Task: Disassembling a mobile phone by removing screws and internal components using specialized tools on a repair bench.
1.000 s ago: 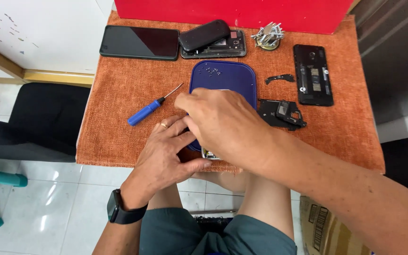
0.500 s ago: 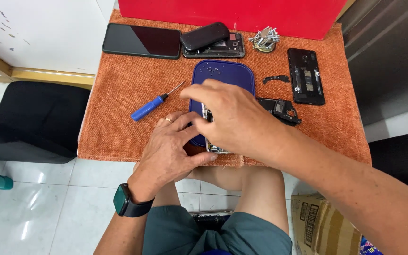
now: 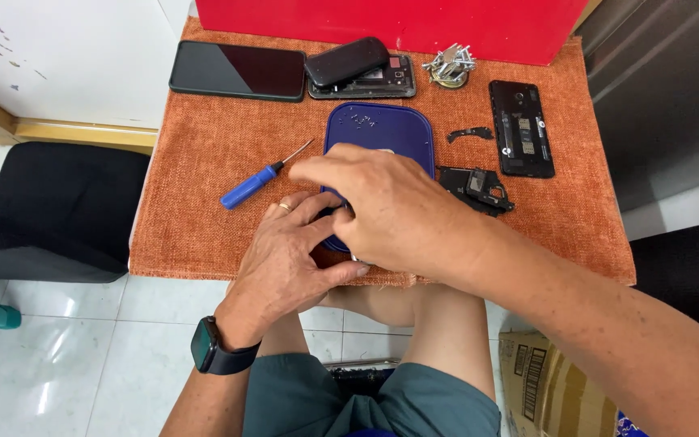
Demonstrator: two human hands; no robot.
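Observation:
Both my hands meet at the near end of a blue oval tray [image 3: 382,129] on an orange mat [image 3: 196,218]. My right hand [image 3: 390,210] lies on top, fingers curled down over a small phone part. Only a pale corner of the part [image 3: 357,260] shows beneath that hand. My left hand [image 3: 289,259], with a ring and a dark wristwatch [image 3: 212,350], presses in from the left with its thumb under the part. A blue-handled screwdriver [image 3: 252,184] lies just left of the hands.
A black phone [image 3: 236,71], an opened phone with a black cover on it [image 3: 357,69] and a pile of screws [image 3: 449,65] lie at the back before a red box [image 3: 398,20]. A phone frame [image 3: 521,129], a bracket [image 3: 469,133] and a black inner part [image 3: 479,186] lie on the right. A black chair [image 3: 50,210] stands on the left and a cardboard box [image 3: 544,380] at the lower right.
Both hands stay over the tray's near end, still closed around the part. My right hand's fingers have shifted slightly, and the view has moved a little.

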